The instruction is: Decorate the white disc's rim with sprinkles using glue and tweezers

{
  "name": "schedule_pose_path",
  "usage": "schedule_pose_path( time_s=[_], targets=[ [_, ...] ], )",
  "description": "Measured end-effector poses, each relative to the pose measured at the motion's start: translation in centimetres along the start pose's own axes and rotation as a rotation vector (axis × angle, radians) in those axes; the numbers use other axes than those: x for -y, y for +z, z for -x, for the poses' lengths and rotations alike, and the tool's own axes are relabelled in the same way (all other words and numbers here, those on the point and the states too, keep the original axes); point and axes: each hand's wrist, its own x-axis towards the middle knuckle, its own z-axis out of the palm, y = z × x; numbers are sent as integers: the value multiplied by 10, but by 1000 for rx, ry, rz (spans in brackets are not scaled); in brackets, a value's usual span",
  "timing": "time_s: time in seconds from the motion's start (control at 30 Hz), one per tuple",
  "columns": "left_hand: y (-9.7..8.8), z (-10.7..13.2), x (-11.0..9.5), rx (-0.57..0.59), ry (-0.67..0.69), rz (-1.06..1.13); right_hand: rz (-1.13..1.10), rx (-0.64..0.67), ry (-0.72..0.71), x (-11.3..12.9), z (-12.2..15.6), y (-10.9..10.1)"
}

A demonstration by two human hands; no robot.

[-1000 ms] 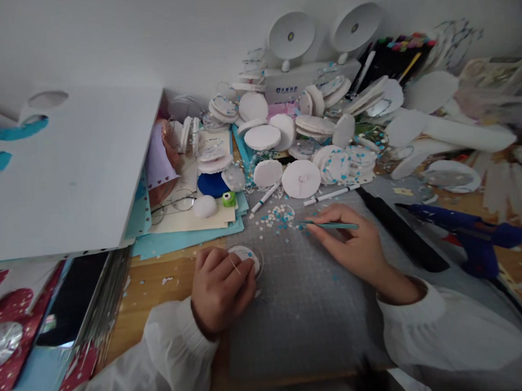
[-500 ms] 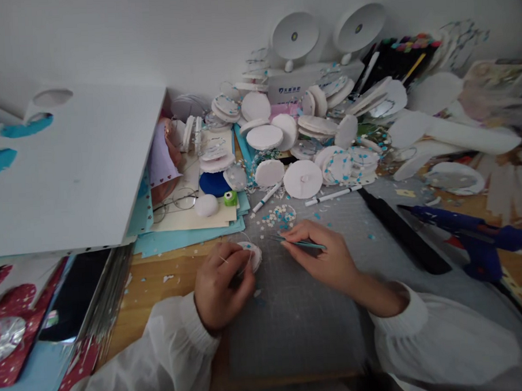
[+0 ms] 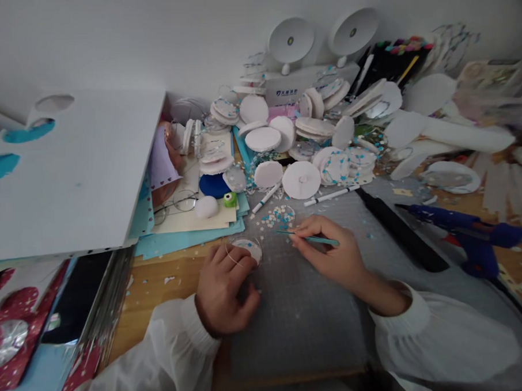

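Left hand (image 3: 226,289) is holding down a small round disc (image 3: 247,248) on the grey mat (image 3: 301,315), while right hand (image 3: 333,258) is pinching a slim teal tool (image 3: 308,238), lying crosswise, tip pointing left toward that nearby disc.

Wooden desk (image 3: 169,280) bears grey cutting mat (image 3: 301,315), blue paper (image 3: 180,241).

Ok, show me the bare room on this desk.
Barest: the grey cutting mat near the front edge, between the left hand and the right hand holding the tweezers. Also a scrap-dotted strip of wooden desktop between left hand and stacked sheets. Crowded: white discs at the back, glue gun on the right.
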Motion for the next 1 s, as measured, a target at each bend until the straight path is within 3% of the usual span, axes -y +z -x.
schedule_pose_path(
  time_s=[0.07, 0.23, 0.47, 1.0],
  targets=[
    [1, 0, 0, -3, -5, -20, -17, 19, 3, 0, 0, 0],
    [3, 0, -1, 0, -58, -76, -33, 216, -127, -4, 3, 5],
    [5, 2, 0, 7, -90, -51, 24, 253, -183, -7, 5, 7],
    [8, -2, 2, -75, 15, -115, -12, 18, -100, -2, 1, 3]
  ],
)
